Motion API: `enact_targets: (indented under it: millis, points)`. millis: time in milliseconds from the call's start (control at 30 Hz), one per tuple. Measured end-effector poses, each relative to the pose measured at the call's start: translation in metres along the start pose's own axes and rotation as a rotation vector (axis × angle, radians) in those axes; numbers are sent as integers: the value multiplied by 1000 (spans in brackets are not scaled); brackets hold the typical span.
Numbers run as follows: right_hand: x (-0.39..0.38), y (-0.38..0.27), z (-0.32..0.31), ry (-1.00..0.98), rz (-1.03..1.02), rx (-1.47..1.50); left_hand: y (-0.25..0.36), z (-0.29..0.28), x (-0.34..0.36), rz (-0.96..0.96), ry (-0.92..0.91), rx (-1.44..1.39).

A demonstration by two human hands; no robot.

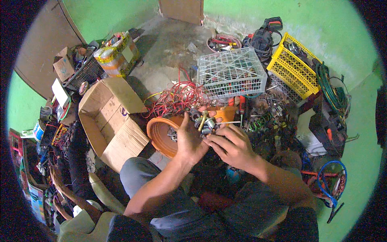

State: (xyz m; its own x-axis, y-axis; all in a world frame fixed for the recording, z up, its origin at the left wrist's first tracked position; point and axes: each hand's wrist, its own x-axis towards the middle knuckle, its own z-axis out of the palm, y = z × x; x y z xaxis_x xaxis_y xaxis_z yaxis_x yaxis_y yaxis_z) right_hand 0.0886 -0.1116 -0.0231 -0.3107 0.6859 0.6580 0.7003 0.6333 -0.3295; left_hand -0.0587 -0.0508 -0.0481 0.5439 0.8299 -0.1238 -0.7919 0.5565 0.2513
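My left hand (190,139) is cupped palm up over my lap, its fingers curled around a handful of metal hardware. A long brass-coloured bolt (202,121) stands out among them, with smaller silver nuts or bolts (208,130) beside it. From the right, my right hand (234,146) reaches in with thumb and fingers pinched together at the edge of that handful; whatever is between the fingertips is hidden. Just left of my left hand, an orange plant pot (155,135) lies tipped with some metal pieces inside. Another orange container (225,115) shows partly behind my fingers.
An opened cardboard box (111,117) lies to the left. Beyond my hands are tangled red wires (177,97), a clear plastic crate (231,70) and a yellow crate (294,66). Loose metal parts (268,111) cover the floor at right. Another person's arm (68,193) shows at lower left.
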Motion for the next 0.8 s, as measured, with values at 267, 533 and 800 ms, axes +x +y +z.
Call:
enact_targets:
  millis: [267,533,800]
  points:
    - [5,10,12,-45,133,69,-4,2,7,-26,28,18]
    - [16,8,3,124,193,191,10,2,7,-19,84,-1]
    - [9,14,-11,24,109,159,16,3,7,21,102,-59]
